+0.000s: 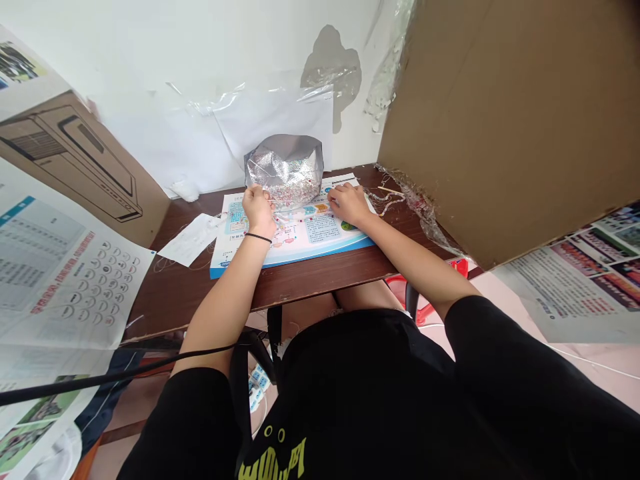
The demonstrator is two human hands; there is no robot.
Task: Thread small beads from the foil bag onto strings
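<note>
My left hand (259,209), with a black band on its wrist, is closed, fingertips pinched together by the lower left of a clear and silver plastic bag (287,170). What it pinches is too small to make out. Many tiny beads (295,191) lie in the bag, which stands against the wall. Just right of the bag, my right hand (349,203) rests on a printed sheet (323,230) with its fingers bent down and closed; anything in them is hidden. Between the hands, a few small beads and thin pale bits lie on the sheet.
The brown table (325,277) ends close to my lap. A white paper slip (191,240) lies at the left. Beaded strings (390,199) lie at the right. Large cardboard panels (500,127) and a printed box (85,160) border the sides. A black cable (125,372) crosses my left arm.
</note>
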